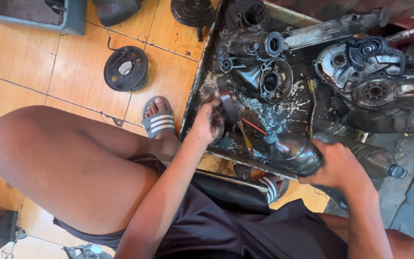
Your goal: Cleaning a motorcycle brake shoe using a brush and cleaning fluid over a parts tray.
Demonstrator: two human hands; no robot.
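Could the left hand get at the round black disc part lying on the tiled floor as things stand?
Probably not at once. The left hand is in the metal tray, closed on a greasy part. The disc lies on open tile, nothing on it; the sandalled foot sits between, low enough to reach over.

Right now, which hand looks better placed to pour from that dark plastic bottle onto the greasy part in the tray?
The right hand, probably: it already grips the dark plastic bottle, whose spout tilts toward the small greasy metal part held by the left hand over the oily metal tray.
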